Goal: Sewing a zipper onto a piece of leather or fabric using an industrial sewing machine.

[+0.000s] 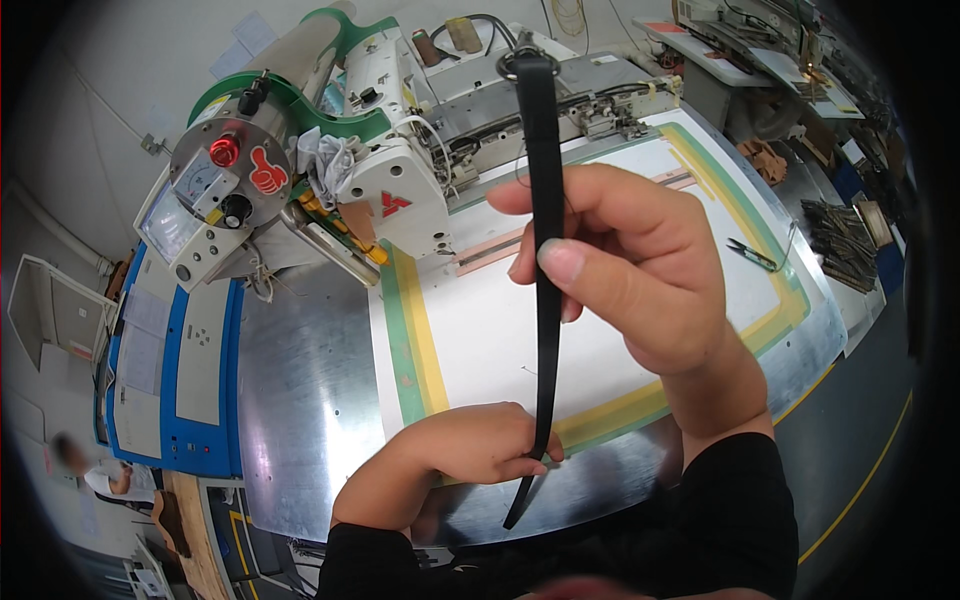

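Note:
My right hand holds a long black strap upright in front of me, thumb pressed on its middle. A metal ring or buckle is at the strap's top, with a fine thread hanging beside it. My left hand is lower down, its fingers closed round the strap near its dangling bottom end. Behind them lies a white template sheet edged in green and yellow tape, with pinkish slotted strips, on the metal tabletop. Small thread snips lie on the sheet's right side.
An industrial sewing machine with dials and a white cloth stands at the back left, beside a blue-framed panel. Bundled dark pieces lie on the right, near another workstation. A co-worker is at the far lower left.

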{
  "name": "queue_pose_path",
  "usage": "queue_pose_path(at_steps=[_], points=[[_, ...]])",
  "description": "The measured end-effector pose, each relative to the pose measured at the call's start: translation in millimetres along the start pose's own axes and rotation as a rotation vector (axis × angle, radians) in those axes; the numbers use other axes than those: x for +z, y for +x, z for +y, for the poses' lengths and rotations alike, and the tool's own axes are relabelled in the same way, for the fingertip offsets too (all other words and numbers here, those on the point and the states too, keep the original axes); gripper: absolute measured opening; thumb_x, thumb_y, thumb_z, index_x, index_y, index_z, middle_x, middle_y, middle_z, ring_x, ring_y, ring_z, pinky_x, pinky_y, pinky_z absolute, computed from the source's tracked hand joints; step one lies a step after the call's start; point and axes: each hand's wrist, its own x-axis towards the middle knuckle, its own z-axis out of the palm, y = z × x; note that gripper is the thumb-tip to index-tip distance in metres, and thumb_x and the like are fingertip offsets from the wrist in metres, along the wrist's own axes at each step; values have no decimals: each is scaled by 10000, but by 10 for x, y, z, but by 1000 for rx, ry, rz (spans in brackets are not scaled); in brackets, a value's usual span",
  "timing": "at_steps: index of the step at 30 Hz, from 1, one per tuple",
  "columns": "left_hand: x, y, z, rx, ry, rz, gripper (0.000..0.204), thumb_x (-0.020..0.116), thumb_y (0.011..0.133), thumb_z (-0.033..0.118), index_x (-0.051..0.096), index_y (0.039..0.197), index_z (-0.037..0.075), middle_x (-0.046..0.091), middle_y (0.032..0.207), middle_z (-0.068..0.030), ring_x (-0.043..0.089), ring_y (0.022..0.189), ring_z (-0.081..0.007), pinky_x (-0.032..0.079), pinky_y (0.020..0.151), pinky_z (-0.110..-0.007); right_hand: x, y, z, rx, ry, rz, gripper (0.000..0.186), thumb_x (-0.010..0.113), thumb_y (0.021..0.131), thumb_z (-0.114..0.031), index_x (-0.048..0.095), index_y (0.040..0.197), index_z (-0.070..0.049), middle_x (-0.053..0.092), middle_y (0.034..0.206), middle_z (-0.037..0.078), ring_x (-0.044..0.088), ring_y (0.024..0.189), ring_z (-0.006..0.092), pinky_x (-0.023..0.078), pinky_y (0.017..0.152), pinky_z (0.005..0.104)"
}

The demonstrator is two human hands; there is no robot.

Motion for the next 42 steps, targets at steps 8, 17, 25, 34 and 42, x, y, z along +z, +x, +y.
queue_pose_path(at_steps=[8,17,25,34,42], points=[[-3,-1,42,-31,20,11,288,679,978,165,681,1208,-8,737,1012,-206,703,984,-416,529,880,-479,-3,-10,7,6,-11,-3,371,629,1002,-96,642,1310,110,733,939,81,629,765,55,504,640,181],[-60,4,79,-76,67,-18,306,678,1007,208,709,1224,-6,750,1112,-170,713,1043,-348,550,912,-420,-4,1,-2,27,-27,-35,369,636,995,-94,649,1305,105,736,951,80,627,765,55,507,661,185],[-75,-30,96,-40,-1,17,351,686,983,219,683,1250,-9,741,1022,-174,714,923,-322,550,837,-398,-5,-16,0,26,29,-95,329,630,1016,-31,667,1334,43,703,1029,43,632,903,70,508,791,225],[39,-292,366,64,-330,606,232,648,1040,202,692,1160,8,693,967,-57,659,923,-165,522,847,-335,212,-98,38,173,-61,-232,299,631,999,-40,706,1283,18,702,971,73,634,825,81,504,727,236],[342,-1177,349,0,-556,1407,443,610,1041,145,525,1440,-27,655,831,-14,588,587,-61,437,507,-208,517,-87,531,102,-440,-397,233,597,1029,-127,713,1150,34,680,1008,141,632,872,236,499,795,331]])
